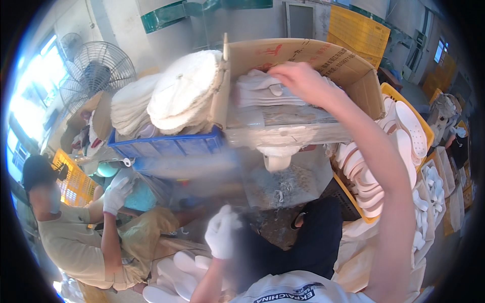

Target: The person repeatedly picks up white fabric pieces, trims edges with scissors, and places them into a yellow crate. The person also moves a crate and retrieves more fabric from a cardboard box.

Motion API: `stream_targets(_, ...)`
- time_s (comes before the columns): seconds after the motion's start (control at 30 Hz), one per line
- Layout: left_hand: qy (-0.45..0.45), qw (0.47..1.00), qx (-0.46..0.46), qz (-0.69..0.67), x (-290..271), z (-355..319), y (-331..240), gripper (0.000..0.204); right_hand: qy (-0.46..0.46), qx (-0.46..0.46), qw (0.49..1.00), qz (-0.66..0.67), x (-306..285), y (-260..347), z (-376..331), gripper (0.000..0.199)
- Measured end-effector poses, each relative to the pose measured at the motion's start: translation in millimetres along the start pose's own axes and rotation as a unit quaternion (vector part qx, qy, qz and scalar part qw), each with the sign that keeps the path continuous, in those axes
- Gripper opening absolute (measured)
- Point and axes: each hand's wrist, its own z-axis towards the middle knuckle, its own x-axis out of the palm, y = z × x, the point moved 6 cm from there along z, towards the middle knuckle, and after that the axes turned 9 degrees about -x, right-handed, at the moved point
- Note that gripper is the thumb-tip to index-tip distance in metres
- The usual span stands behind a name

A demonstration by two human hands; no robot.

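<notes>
My right hand point(298, 81) is bare and reaches over the front wall of a cardboard box point(308, 50). Its bent fingers pinch at the top of a stack of white gloves point(260, 93), as the folded cloth pieces appear to be. My left hand point(222, 233) wears a white glove and hangs over my lap, closed in a fist. Whether anything is inside that fist is hidden. Below the box, a white rounded piece point(278, 160) sits on a machine, with grey dust under it.
White round buffing pads point(184, 93) pile up in a blue crate point(169, 144) left of the box. White shoe soles point(364, 177) fill a yellow crate point(428, 126) at right; more soles point(179, 272) lie lower left. A gloved co-worker point(81, 232) sits at left, near a caged fan point(103, 70).
</notes>
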Motion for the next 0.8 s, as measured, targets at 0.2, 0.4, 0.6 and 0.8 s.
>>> stream_targets(0.2, 0.010, 0.997, -0.059, 0.053, 18, -8, 11, 0.028, 0.187, -0.076, 0.949, -0.242, 30, -57, -9, 0.014)
stream_targets(0.4, -0.032, 0.994, -0.102, 0.004, 5, 12, 20, 0.029, 0.139, -0.021, 0.980, -0.139, 15, -49, 6, 0.014)
stream_targets(0.6, -0.032, 0.994, -0.099, 0.030, 22, 5, 22, 0.030, 0.164, -0.056, 0.948, -0.266, 93, -8, 67, 0.015)
stream_targets(0.8, 0.012, 0.993, -0.114, 0.037, 24, -2, 27, 0.033, 0.181, -0.076, 0.937, -0.288, 105, -4, 71, 0.016)
